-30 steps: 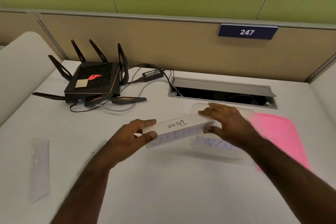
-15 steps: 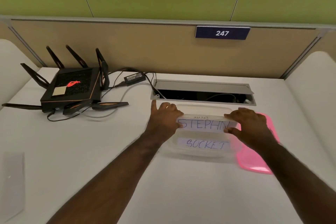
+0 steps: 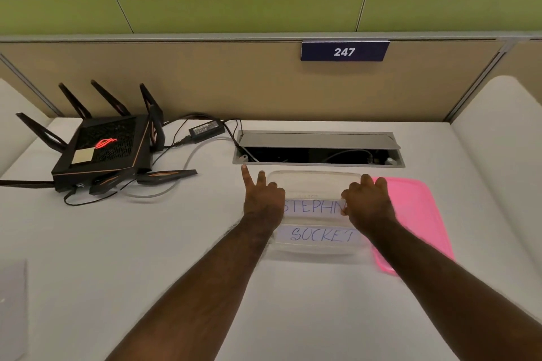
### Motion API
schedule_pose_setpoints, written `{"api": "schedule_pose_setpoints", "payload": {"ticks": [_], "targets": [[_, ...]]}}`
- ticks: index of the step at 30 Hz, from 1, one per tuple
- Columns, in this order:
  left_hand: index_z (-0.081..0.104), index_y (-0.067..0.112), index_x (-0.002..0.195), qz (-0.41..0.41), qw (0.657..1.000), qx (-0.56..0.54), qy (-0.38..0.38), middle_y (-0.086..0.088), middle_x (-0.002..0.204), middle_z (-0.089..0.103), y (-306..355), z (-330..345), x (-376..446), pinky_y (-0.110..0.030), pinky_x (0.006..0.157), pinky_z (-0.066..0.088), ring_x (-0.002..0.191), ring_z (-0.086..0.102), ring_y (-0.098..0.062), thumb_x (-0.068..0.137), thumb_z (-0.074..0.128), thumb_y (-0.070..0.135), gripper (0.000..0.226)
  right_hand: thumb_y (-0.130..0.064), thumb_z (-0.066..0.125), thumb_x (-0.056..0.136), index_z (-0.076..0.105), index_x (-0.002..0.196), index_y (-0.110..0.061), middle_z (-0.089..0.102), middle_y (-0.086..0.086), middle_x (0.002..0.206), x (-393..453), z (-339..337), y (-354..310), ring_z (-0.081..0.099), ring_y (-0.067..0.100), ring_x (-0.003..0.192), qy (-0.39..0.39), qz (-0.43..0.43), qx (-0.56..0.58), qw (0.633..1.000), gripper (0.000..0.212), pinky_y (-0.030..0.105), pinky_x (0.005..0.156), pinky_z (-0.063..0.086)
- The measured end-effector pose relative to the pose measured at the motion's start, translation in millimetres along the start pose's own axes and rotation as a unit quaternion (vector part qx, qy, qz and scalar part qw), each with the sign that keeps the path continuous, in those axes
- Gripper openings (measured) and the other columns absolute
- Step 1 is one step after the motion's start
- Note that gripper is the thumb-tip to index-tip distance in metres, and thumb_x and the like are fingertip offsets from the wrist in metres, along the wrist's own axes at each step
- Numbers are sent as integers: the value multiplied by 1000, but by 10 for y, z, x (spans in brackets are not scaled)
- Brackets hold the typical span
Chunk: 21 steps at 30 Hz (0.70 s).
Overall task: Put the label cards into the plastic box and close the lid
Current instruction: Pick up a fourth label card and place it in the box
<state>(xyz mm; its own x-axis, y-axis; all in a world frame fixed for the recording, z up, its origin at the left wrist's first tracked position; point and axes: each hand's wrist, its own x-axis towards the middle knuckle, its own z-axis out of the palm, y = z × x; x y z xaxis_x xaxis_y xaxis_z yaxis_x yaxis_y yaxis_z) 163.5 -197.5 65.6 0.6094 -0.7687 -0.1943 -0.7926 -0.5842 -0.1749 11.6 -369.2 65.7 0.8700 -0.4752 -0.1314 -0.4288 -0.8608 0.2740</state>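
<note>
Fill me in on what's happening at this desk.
A person is packing label cards into a clear plastic box. Both hands are at the box: the left hand and right hand hold the ends of a card reading STEPHN, lowering it in. A card reading SOCKET already lies inside. The pink lid rests on the desk to the right, not yet on. Another card waits at the far left.

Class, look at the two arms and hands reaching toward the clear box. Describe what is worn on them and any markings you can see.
Both forearms are bare as far as the picture shows; no sleeves are in view. The left hand and right hand wear no gloves, and no rings, watch or wristband can be seen. No tattoos or other markings show.
</note>
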Motion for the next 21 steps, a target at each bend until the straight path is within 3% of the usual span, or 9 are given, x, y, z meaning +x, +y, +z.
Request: {"api": "schedule_pose_setpoints", "payload": {"ticks": [5, 8, 12, 18, 21], "targets": [[55, 27, 131, 6, 995, -80, 65, 0, 143, 52, -24, -50, -99, -67, 110, -11, 145, 26, -27, 91, 51, 38, 42, -52, 56, 87, 61, 123, -23, 65, 1, 121, -6, -26, -45, 51, 27, 116, 19, 14, 32, 999, 46, 47, 95, 34], [53, 31, 132, -20, 973, -174, 149, 4, 146, 49, -108, -90, -277, -61, 114, -5, 144, 29, -21, 92, 46, 38, 41, -54, 51, 88, 54, 132, -27, 59, -1, 133, -24, -116, -74, 50, 25, 121, 55, 5, 79, 995, 51, 46, 96, 35], [54, 29, 131, -93, 936, -243, 238, 1, 146, 50, -271, -46, -613, -60, 115, 8, 143, 33, -24, 90, 48, 35, 42, -52, 49, 90, 47, 138, -29, 49, -3, 144, -30, -283, -238, 44, 23, 129, 77, -29, 140, 987, 53, 46, 101, 32], [45, 28, 139, -205, 924, -255, 196, -1, 155, 36, -740, 253, -1205, -63, 114, 14, 146, 24, -27, 88, 49, 35, 52, -49, 47, 93, 39, 143, -32, 38, -5, 153, 14, -577, -749, 34, 21, 138, 122, -111, 211, 964, 54, 45, 108, 27], [37, 28, 144, -257, 922, -244, 157, -2, 160, 25, -997, 437, -1493, -63, 114, 14, 149, 16, -27, 90, 50, 38, 57, -54, 39, 95, 27, 150, -32, 23, -6, 160, 62, -672, -1146, 17, 18, 147, 112, -164, 213, 957, 61, 45, 116, 15]]}}
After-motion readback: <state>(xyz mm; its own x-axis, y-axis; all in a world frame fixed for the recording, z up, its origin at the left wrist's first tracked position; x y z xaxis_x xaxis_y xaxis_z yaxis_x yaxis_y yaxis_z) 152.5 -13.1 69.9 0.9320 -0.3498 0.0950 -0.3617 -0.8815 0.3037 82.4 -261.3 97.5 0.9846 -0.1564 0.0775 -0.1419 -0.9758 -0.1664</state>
